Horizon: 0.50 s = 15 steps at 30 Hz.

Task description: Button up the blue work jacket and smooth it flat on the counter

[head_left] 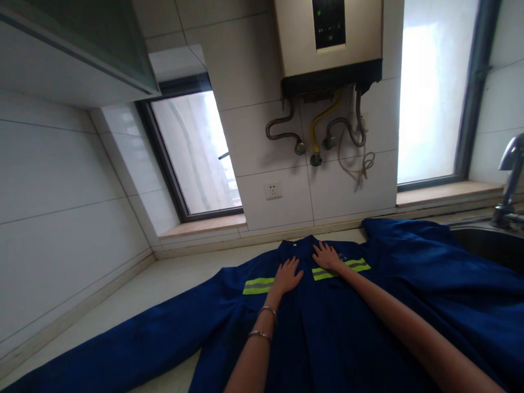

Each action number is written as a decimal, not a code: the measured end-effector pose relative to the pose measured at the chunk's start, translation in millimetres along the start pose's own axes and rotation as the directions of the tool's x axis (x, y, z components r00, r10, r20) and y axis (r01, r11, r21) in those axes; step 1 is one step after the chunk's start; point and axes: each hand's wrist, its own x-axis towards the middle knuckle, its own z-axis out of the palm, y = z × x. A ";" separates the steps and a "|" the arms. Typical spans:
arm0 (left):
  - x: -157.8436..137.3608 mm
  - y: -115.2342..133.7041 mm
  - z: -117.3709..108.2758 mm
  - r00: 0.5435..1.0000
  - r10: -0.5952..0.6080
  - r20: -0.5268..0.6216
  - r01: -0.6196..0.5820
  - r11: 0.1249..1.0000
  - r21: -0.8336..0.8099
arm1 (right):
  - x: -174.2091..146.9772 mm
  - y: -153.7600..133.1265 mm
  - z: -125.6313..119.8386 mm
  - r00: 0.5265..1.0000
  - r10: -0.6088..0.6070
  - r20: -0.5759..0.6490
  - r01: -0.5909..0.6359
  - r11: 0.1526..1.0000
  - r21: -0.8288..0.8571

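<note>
A dark blue work jacket [286, 338] with yellow-green reflective strips lies spread on the countertop, its collar toward the wall. My left hand [289, 275] rests flat on the chest of the jacket, fingers spread, beside the left reflective strip [257, 285]. On the other side of the front, my right hand [327, 256] lies with fingers apart just below the collar, by the right reflective strip [356, 266]. One sleeve [135, 333] stretches out to the lower left. More blue cloth [442, 262] is bunched at the right, near the sink.
The pale countertop [184, 270] runs along a tiled wall. At the right are a sink [478, 240] and a faucet [510, 180]. A water heater [331, 38] with hoses hangs above, over a wall socket [273, 190]. A cabinet [82, 60] juts out at upper left.
</note>
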 end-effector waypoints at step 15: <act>0.6 48.6 -0.1 0.985 0.174 -0.006 -0.174 0.985 0.016 | 2.8 28.5 -22.5 0.969 -0.247 0.004 0.246 0.968 0.043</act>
